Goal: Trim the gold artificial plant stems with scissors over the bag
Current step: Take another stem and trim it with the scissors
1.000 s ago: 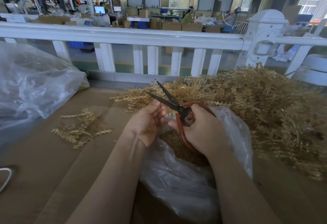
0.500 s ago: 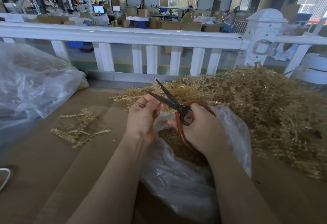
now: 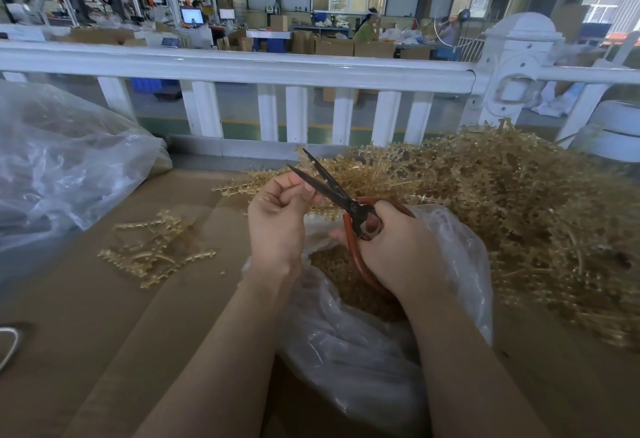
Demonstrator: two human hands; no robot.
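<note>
My right hand [image 3: 398, 250] grips the red-handled scissors [image 3: 332, 188], whose dark blades stand apart and point up and to the left. My left hand [image 3: 278, 219] is curled just left of the blades, fingertips touching the lower blade; whatever it pinches is hidden by the fingers. Both hands hover over a clear plastic bag [image 3: 363, 344] holding gold trimmings. A big heap of gold artificial stems [image 3: 519, 216] lies to the right and behind the scissors.
A small pile of gold stem pieces [image 3: 156, 250] lies on the brown cardboard surface [image 3: 86, 316] to the left. A large crumpled clear bag [image 3: 62, 160] fills the far left. A white railing [image 3: 277, 70] runs along the back. A metal loop [image 3: 8, 344] shows at the left edge.
My left hand rose from below the blades and turned, so its curled fingers now sit against the lower blade. The scissors and my right hand stayed nearly in place.
</note>
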